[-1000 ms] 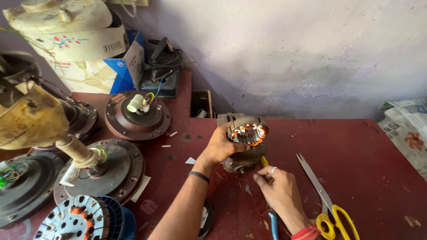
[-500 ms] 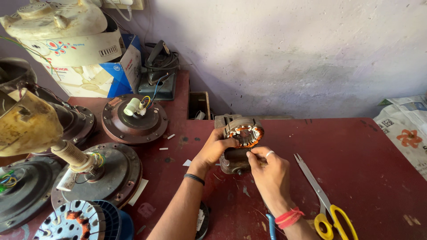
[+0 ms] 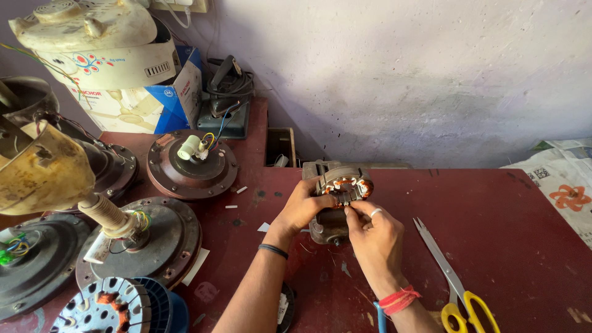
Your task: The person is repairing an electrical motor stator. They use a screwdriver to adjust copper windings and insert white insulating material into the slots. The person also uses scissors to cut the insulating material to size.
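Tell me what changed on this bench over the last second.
The right hand moved up from the table near the scissors to the small motor stator, its fingertips now at the copper windings. The left hand stayed gripping the stator's side; scissors and fan motors unmoved.

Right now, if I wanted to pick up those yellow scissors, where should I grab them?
Probably by the yellow handle loops, coming from the near table edge. The scissors lie flat with the blades pointing away toward the wall, so the handles are the closest, blunt end, clear of the right hand.
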